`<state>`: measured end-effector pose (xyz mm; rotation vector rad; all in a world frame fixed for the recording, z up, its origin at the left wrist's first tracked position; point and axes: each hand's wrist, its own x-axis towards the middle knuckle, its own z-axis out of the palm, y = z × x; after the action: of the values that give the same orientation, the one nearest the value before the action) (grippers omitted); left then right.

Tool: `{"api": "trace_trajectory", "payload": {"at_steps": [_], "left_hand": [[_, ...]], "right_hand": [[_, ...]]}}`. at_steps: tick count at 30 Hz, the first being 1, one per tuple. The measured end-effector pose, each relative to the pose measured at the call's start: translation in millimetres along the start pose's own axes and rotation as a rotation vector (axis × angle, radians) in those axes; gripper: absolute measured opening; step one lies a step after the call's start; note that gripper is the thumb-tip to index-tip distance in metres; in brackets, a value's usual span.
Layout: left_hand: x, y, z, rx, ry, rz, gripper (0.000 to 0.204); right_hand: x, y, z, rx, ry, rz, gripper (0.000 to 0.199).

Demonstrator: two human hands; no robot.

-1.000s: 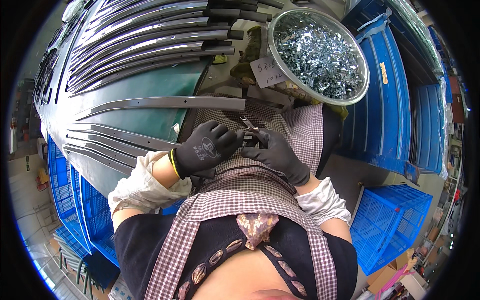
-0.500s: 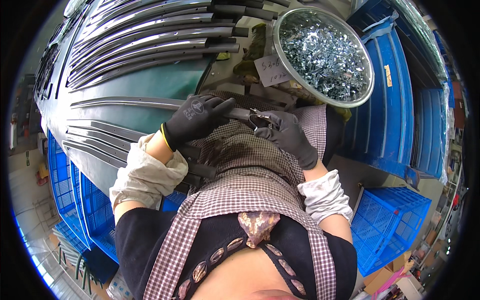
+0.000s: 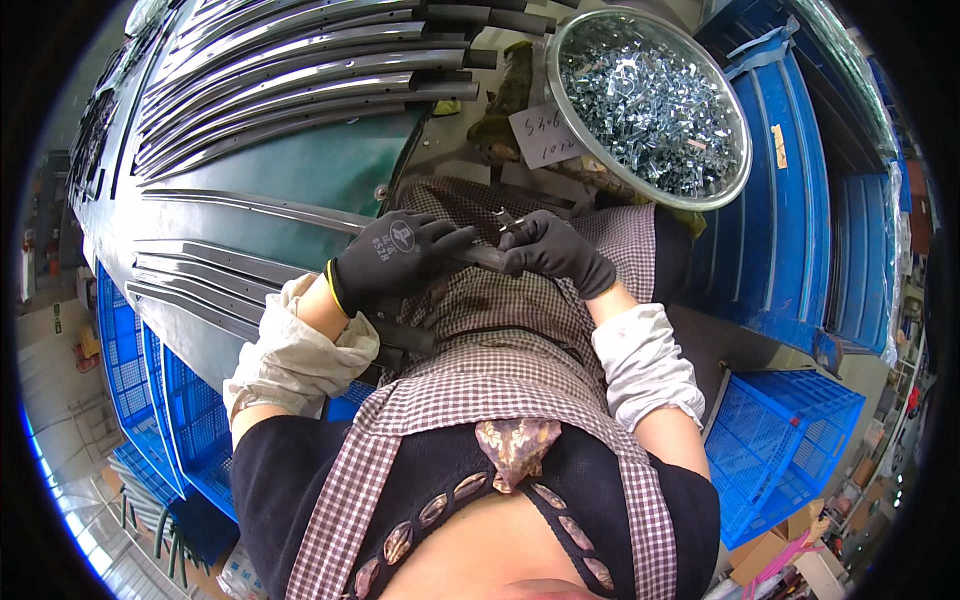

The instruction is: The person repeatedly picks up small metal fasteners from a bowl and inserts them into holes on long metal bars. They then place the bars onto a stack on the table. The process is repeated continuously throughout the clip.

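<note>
Both hands wear black gloves and meet over my checked apron. My left hand [image 3: 395, 258] grips a long dark metal strip [image 3: 250, 207] near its black-capped end, which runs off to the left across the bench. My right hand [image 3: 552, 254] pinches a small metal clip [image 3: 503, 220] at that end of the strip, fingers closed on it. The strip's end is partly hidden between the two gloves.
A green bench [image 3: 300, 165] carries several more curved metal strips [image 3: 300, 70] in rows. A round bowl [image 3: 740, 135] full of small shiny clips sits at the upper right, a paper tag [image 3: 540, 135] beside it. Blue plastic crates [image 3: 790, 470] stand right and lower left.
Both hands have shifted up and slightly right along the strip's end. The left hand, spread over the strip earlier, now closes around it; the right hand stays on the small clip.
</note>
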<state>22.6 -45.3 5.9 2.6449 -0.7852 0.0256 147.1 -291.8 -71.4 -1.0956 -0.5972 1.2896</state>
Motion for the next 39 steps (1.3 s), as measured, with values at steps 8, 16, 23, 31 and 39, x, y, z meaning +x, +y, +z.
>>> {"api": "trace_trajectory", "payload": {"at_steps": [8,16,23,31,39], "left_hand": [[6.6,-3.1,-6.2,-0.034,-0.014,-0.067,0.042],[9.4,0.2,-11.5,-0.045,-0.067,-0.102,0.041],[6.3,-4.1,-8.4,-0.081,-0.043,-0.087,0.036],[-0.4,-2.2,-10.8,-0.164,-0.089,-0.098,0.033],[-5.2,1.5,-9.5,-0.130,-0.162,-0.109,0.038]], "right_hand": [[-56.1,-25.7,20.1,-0.868,0.461,-0.078,0.039],[-67.7,-16.9,24.0,-0.928,0.263,-0.050,0.025],[-49.8,-32.3,43.0,-1.214,0.307,-0.085,0.030],[-48.3,-28.3,46.2,-1.097,0.226,-0.070,0.026],[-48.4,-35.6,36.8,-0.407,-0.049,0.372,0.025]]}}
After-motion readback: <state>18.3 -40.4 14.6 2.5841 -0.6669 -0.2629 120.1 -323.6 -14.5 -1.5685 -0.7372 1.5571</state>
